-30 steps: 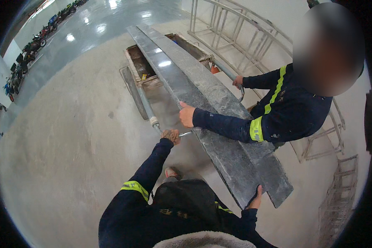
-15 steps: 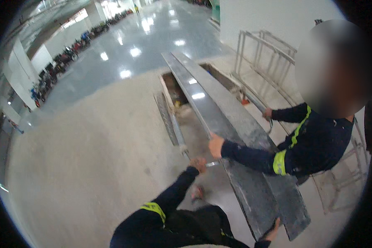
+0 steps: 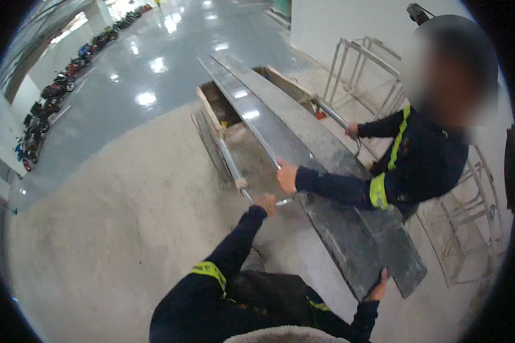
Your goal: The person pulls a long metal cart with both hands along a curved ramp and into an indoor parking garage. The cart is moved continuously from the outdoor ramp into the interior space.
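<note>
A long grey stone slab [image 3: 332, 188] lies at a slant over a low cart [image 3: 218, 117]. My right hand [image 3: 377, 286] grips the slab's near end from below. My left hand [image 3: 264, 203] is closed on the cart's metal handle bar [image 3: 234, 170]. A co-worker in a dark jacket with yellow stripes [image 3: 423, 160] stands across the slab. One of the co-worker's hands [image 3: 286, 176] presses on the slab's left edge, close to my left hand. Their other hand [image 3: 351, 130] holds its far edge.
Metal frame racks stand by the white wall [image 3: 360, 63] and at the right [image 3: 469, 228]. A row of parked scooters [image 3: 46, 103] lines the far left. The floor is rough concrete [image 3: 126, 228] near me and glossy farther away [image 3: 154, 74].
My view has swung, so the slab and cart now sit farther right in the picture. Both my hands and the co-worker's hands keep the same holds.
</note>
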A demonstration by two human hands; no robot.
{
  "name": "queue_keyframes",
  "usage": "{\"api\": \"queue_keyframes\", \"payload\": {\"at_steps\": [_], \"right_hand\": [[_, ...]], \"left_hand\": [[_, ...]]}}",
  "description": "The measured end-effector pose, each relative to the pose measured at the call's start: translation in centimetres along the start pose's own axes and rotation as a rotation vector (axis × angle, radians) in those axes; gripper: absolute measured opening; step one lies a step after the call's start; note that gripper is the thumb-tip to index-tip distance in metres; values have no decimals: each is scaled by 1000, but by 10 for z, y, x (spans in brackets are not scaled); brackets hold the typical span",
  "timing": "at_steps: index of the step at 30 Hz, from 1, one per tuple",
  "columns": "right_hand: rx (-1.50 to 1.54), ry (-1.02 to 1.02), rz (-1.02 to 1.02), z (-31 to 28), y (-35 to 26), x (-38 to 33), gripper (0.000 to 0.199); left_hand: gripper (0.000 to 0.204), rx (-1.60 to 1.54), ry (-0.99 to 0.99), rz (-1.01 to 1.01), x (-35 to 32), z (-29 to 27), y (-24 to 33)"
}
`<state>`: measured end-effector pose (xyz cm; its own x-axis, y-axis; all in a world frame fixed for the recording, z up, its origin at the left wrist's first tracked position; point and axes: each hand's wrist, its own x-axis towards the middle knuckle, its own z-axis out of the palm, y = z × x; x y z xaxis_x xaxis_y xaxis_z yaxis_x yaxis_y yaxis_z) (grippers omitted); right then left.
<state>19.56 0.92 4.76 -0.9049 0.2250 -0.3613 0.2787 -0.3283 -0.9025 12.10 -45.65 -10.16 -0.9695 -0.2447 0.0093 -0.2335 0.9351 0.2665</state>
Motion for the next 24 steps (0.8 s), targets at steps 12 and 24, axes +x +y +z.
{"api": "queue_keyframes", "payload": {"at_steps": [12, 24], "right_hand": [[369, 42, -88, 14, 17, -155, 45], [408, -134, -42, 11, 41, -52, 46]], "left_hand": [[24, 92, -122, 5, -107, -159, -26], [25, 8, -69, 6, -53, -64, -26]]}}
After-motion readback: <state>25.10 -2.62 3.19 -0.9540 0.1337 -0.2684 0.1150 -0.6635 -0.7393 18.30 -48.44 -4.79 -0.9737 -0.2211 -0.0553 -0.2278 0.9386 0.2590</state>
